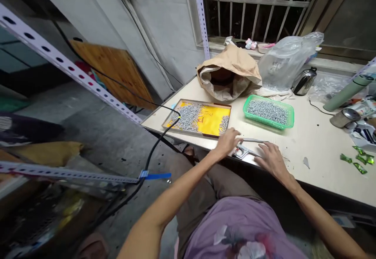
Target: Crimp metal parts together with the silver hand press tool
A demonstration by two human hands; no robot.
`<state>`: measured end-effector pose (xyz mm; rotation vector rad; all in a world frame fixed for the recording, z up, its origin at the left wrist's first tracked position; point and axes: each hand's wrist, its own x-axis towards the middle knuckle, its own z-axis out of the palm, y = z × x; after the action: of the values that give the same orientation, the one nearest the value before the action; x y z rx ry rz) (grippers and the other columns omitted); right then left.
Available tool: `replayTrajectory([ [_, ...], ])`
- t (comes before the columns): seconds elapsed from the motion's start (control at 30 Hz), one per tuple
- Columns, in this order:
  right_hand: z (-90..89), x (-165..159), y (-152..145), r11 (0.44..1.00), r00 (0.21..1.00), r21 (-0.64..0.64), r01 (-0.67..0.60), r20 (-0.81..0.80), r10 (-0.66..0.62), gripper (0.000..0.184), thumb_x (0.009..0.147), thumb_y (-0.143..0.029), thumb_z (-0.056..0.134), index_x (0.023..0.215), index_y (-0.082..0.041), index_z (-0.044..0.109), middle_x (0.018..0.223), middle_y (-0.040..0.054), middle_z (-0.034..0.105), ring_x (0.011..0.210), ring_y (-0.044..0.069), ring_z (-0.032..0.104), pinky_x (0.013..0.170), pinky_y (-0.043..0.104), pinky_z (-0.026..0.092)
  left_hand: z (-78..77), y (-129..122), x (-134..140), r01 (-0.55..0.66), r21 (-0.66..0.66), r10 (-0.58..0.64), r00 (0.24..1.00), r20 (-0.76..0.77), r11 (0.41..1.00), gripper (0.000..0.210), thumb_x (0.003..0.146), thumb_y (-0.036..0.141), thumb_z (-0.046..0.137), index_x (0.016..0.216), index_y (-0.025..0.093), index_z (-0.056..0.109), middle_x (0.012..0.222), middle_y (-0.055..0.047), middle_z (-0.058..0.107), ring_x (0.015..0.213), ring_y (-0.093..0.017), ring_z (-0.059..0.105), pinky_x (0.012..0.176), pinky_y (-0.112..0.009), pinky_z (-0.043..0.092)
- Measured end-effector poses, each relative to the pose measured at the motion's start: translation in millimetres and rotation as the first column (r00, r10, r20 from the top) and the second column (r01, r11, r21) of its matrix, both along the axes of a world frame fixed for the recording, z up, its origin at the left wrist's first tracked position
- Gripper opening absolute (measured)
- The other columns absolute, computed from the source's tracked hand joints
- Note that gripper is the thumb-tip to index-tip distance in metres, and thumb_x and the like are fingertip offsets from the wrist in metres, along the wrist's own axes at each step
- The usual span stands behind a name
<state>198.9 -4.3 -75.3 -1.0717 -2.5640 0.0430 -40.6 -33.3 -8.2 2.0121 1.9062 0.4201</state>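
A silver plier-like tool point(245, 152) with two long handles lies at the table's front edge, its head to the left and a red spot near the pivot. My right hand point(273, 159) is at the handle ends, fingers on the upper handle and thumb by the lower one. Beside the head is my left hand point(227, 141), its fingers bent together; whatever they pinch is too small to make out. Just behind it sits a shallow tray point(196, 132) with a yellow lining, holding many small silver metal pieces point(188, 116). More such pieces fill a green plastic basket point(290, 119).
A brown paper bag point(241, 65) gapes at the back, beside a clear plastic bag point(289, 61). A steel jug point(304, 81), a green bottle point(348, 92) and green wrappers point(360, 159) stand or lie rightward. A black cable point(151, 153) crosses the tray's left side.
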Motion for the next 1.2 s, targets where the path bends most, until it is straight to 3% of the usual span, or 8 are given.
replayTrajectory([
  [0.07, -0.2, -1.0, -2.9, 0.998, 1.0, -0.057, -0.018, -0.007, 0.018, 0.037, 0.091, -0.042, 0.05, 0.117, -0.017, 0.057, 0.113, 0.014, 0.056, 0.105, 0.029, 0.048, 0.085, 0.04, 0.042, 6.6, -9.2, -8.5, -0.153, -0.079, 0.148, 0.986, -0.073, 0.985, 0.027, 0.093, 0.033, 0.046, 0.096, 0.018, 0.067, 0.102, -0.008, 0.065, 0.099, -0.019, 0.059, 0.084, -0.026, 0.043],
  [0.17, -1.4, -3.5, -4.6, 0.996, 0.999, -0.088, -0.023, -0.035, 0.02, 0.026, 0.092, -0.036, 0.05, 0.108, -0.018, 0.06, 0.104, 0.0116, 0.058, 0.096, 0.026, 0.049, 0.079, 0.036, 0.042, 7.9, -17.8, -5.7, -0.241, -0.237, 0.202, 0.963, -0.18, 0.941, 0.03, 0.09, 0.04, 0.051, 0.086, 0.017, 0.069, 0.095, -0.009, 0.069, 0.096, -0.021, 0.062, 0.076, -0.026, 0.043],
  [0.37, -4.5, -7.2, -4.4, 0.996, 0.996, -0.076, -0.046, -0.076, 0.041, 0.021, 0.094, -0.029, 0.047, 0.106, -0.02, 0.061, 0.105, 0.0105, 0.058, 0.099, 0.025, 0.049, 0.083, 0.037, 0.041, -1.9, -7.0, 13.9, -0.236, -0.427, 0.173, 0.968, -0.182, 0.873, 0.026, 0.08, 0.041, 0.06, 0.081, 0.018, 0.072, 0.087, -0.007, 0.072, 0.089, -0.021, 0.065, 0.066, -0.025, 0.041],
  [0.57, -3.1, -10.3, -7.4, 0.998, 0.995, -0.04, -0.04, -0.095, 0.036, 0.022, 0.096, -0.022, 0.041, 0.103, -0.018, 0.062, 0.102, 0.0101, 0.06, 0.095, 0.023, 0.052, 0.082, 0.036, 0.043, -3.1, 13.1, 10.5, -0.162, -0.582, 0.188, 0.982, -0.016, 0.797, 0.023, 0.07, 0.037, 0.067, 0.071, 0.015, 0.07, 0.07, -0.004, 0.068, 0.072, -0.016, 0.063, 0.054, -0.02, 0.038],
  [0.8, 7.6, -14.4, -12.4, 0.998, 0.977, -0.059, -0.031, -0.211, 0.018, 0.023, 0.097, -0.018, 0.035, 0.106, -0.018, 0.056, 0.095, 0.0087, 0.064, 0.089, 0.021, 0.059, 0.078, 0.037, 0.051, -15.6, 19.2, 12.8, -0.103, -0.567, 0.158, 0.986, 0.048, 0.817, 0.019, 0.064, 0.026, 0.065, 0.076, 0.012, 0.07, 0.075, -0.009, 0.07, 0.069, -0.017, 0.063, 0.053, -0.022, 0.039],
  [0.97, 9.3, -15.4, -19.0, 1.0, 0.96, -0.003, -0.013, -0.281, 0.012, 0.025, 0.098, -0.019, 0.035, 0.114, -0.02, 0.053, 0.104, 0.0093, 0.065, 0.1, 0.022, 0.061, 0.084, 0.039, 0.053, -17.4, 25.2, 10.5, 0.005, -0.434, -0.002, 1.0, 0.009, 0.901, 0.017, 0.066, 0.022, 0.062, 0.079, 0.014, 0.071, 0.084, -0.013, 0.071, 0.082, -0.023, 0.066, 0.066, -0.026, 0.046],
  [1.13, 6.9, -14.8, -22.3, 0.994, 0.956, 0.046, 0.102, -0.28, -0.085, 0.026, 0.098, -0.018, 0.032, 0.111, -0.018, 0.056, 0.093, 0.0091, 0.067, 0.087, 0.021, 0.064, 0.083, 0.04, 0.054, -9.8, 30.2, 14.3, 0.05, -0.598, 0.041, 0.99, 0.137, 0.8, 0.022, 0.081, 0.024, 0.053, 0.075, 0.011, 0.07, 0.069, -0.008, 0.068, 0.066, -0.018, 0.066, 0.06, -0.024, 0.047],
  [1.2, 5.8, -14.8, -22.2, 0.993, 0.961, 0.062, 0.103, -0.263, -0.083, 0.026, 0.098, -0.018, 0.032, 0.109, -0.018, 0.056, 0.09, 0.0083, 0.067, 0.085, 0.021, 0.064, 0.085, 0.042, 0.053, -7.6, 23.9, 16.6, 0.083, -0.482, -0.073, 0.997, 0.039, 0.872, 0.023, 0.085, 0.022, 0.05, 0.083, 0.011, 0.07, 0.081, -0.01, 0.07, 0.075, -0.019, 0.067, 0.065, -0.024, 0.048],
])
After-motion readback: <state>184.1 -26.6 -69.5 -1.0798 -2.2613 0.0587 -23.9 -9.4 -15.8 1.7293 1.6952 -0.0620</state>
